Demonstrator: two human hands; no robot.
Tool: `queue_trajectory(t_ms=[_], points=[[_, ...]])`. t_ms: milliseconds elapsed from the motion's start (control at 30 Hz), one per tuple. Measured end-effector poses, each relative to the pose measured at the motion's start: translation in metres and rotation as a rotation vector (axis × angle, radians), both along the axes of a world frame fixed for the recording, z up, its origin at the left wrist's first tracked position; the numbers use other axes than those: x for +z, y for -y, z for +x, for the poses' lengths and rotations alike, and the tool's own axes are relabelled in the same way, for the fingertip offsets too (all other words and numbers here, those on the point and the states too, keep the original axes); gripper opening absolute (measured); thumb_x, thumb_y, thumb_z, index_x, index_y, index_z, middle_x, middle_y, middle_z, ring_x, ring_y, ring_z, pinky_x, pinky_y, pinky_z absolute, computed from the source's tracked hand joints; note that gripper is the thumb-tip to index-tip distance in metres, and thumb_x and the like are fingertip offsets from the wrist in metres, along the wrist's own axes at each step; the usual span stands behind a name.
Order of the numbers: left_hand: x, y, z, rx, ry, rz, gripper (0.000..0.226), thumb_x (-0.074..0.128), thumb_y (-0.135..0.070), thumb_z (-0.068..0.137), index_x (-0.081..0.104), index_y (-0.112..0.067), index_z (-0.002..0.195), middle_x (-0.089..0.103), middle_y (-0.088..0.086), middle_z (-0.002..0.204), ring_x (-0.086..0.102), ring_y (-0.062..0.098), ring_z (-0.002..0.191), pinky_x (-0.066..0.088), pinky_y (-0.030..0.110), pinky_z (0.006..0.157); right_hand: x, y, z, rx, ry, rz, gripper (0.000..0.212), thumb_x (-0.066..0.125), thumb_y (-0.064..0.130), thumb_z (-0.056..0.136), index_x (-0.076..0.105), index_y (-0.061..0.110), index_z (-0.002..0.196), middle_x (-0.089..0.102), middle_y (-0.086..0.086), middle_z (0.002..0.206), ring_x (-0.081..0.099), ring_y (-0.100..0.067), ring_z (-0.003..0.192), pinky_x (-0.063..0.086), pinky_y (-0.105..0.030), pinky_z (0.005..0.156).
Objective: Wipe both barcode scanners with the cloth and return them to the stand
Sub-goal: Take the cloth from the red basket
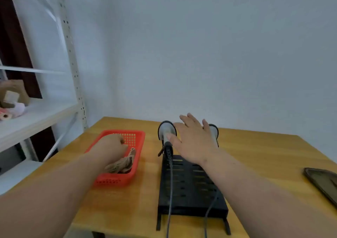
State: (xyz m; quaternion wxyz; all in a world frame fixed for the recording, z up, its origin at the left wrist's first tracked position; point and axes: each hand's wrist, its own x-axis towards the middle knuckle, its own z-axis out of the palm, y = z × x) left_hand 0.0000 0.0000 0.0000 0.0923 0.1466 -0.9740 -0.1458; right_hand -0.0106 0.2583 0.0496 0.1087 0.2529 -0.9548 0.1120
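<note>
Yellow table (pixel 255 146), centre frame: spread, empty right hand (pixel 193 141) hovers over the scanners (pixel 166 131); left hand (pixel 111 146) curls around the cloth (pixel 121 165) in the basket (pixel 109 181).

No readable text anywhere in view.

Nothing legible is showing on the two barcode scanners (pixel 167 132), on the black stand (pixel 189 185) or on the red basket (pixel 116 180); the dark flat device (pixel 322 181) at the right table edge is displaying only a vague reflection, and the boxes on the shelf (pixel 12 93) are appearing too blurred for any label to be made out.
</note>
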Motion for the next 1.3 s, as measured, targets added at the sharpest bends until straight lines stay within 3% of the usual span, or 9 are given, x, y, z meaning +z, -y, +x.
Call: queue_trajectory(t_ms=[167, 267, 567, 733, 800, 967, 1100, 1200, 1300], points=[[-0.013, 0.014, 0.008, 0.025, 0.202, -0.065, 0.029, 0.057, -0.031, 0.086, 0.065, -0.018, 0.110, 0.068, 0.000, 0.103, 0.061, 0.015, 0.089, 0.050, 0.027, 0.074, -0.001, 0.023, -0.004, 0.074, -0.114, -0.015, 0.042, 0.039, 0.045, 0.099, 0.054, 0.024, 0.132, 0.041, 0.004, 0.145, 0.025, -0.016, 0.140, 0.008, -0.045, 0.120], [-0.018, 0.016, 0.007, 0.035, 0.262, -0.119, 0.036, 0.053, -0.030, 0.085, 0.063, -0.018, 0.117, 0.067, 0.000, 0.109, 0.061, 0.016, 0.092, 0.051, 0.027, 0.074, 0.000, 0.039, -0.006, 0.100, -0.143, -0.006, 0.037, 0.042, 0.040, 0.097, 0.058, 0.026, 0.127, 0.047, 0.007, 0.134, 0.034, -0.016, 0.132, 0.016, -0.041, 0.117], [-0.041, 0.028, -0.009, 0.029, 0.437, -0.152, 0.052, 0.051, -0.028, 0.086, 0.047, -0.016, 0.136, 0.055, 0.007, 0.136, 0.054, 0.025, 0.120, 0.047, 0.034, 0.097, -0.012, 0.076, -0.010, 0.175, -0.120, 0.051, 0.033, 0.042, 0.037, 0.098, 0.062, 0.024, 0.121, 0.053, 0.005, 0.126, 0.040, -0.018, 0.125, 0.020, -0.039, 0.113], [-0.051, 0.036, -0.015, 0.076, 0.452, -0.164, 0.031, 0.049, -0.016, 0.084, 0.065, -0.012, 0.110, 0.067, 0.007, 0.104, 0.063, 0.025, 0.088, 0.055, 0.036, 0.077, -0.019, 0.087, -0.016, 0.186, -0.113, 0.045, 0.032, 0.043, 0.038, 0.098, 0.064, 0.025, 0.118, 0.054, 0.005, 0.124, 0.041, -0.017, 0.125, 0.021, -0.041, 0.114], [-0.050, 0.039, -0.016, 0.082, 0.420, -0.144, 0.030, 0.046, -0.014, 0.084, 0.064, -0.012, 0.108, 0.067, 0.006, 0.102, 0.061, 0.024, 0.084, 0.053, 0.034, 0.074, -0.022, 0.088, -0.017, 0.185, -0.104, 0.041, 0.032, 0.042, 0.038, 0.098, 0.065, 0.025, 0.118, 0.054, 0.005, 0.123, 0.041, -0.017, 0.124, 0.021, -0.040, 0.113], [-0.048, 0.033, -0.020, 0.105, 0.403, -0.054, 0.040, 0.043, -0.018, 0.092, 0.045, -0.009, 0.131, 0.060, 0.011, 0.125, 0.060, 0.026, 0.107, 0.051, 0.034, 0.087, -0.023, 0.085, -0.014, 0.190, -0.085, 0.045, 0.032, 0.041, 0.036, 0.099, 0.064, 0.024, 0.118, 0.053, 0.005, 0.124, 0.041, -0.017, 0.122, 0.022, -0.040, 0.111], [-0.045, 0.023, -0.020, 0.063, 0.538, -0.160, 0.039, 0.042, -0.028, 0.097, 0.054, -0.008, 0.129, 0.058, 0.011, 0.130, 0.057, 0.025, 0.116, 0.047, 0.033, 0.097, -0.024, 0.082, -0.011, 0.208, -0.088, 0.041, 0.031, 0.042, 0.035, 0.099, 0.065, 0.023, 0.114, 0.054, 0.004, 0.123, 0.040, -0.018, 0.122, 0.024, -0.040, 0.109], [-0.041, 0.026, -0.020, 0.080, 0.414, -0.069, 0.033, 0.048, -0.030, 0.091, 0.063, -0.007, 0.109, 0.066, 0.010, 0.109, 0.062, 0.025, 0.097, 0.052, 0.034, 0.083, -0.025, 0.077, -0.012, 0.211, -0.081, 0.046, 0.031, 0.042, 0.035, 0.099, 0.065, 0.023, 0.114, 0.054, 0.004, 0.122, 0.040, -0.019, 0.122, 0.025, -0.041, 0.110], [-0.026, 0.030, -0.017, 0.075, 0.202, 0.063, 0.022, 0.050, -0.032, 0.087, 0.061, -0.013, 0.089, 0.066, 0.008, 0.092, 0.059, 0.024, 0.081, 0.049, 0.033, 0.069, -0.024, 0.072, -0.013, 0.201, -0.075, 0.024, 0.031, 0.041, 0.034, 0.099, 0.065, 0.023, 0.115, 0.054, 0.004, 0.122, 0.040, -0.018, 0.121, 0.024, -0.039, 0.109]])
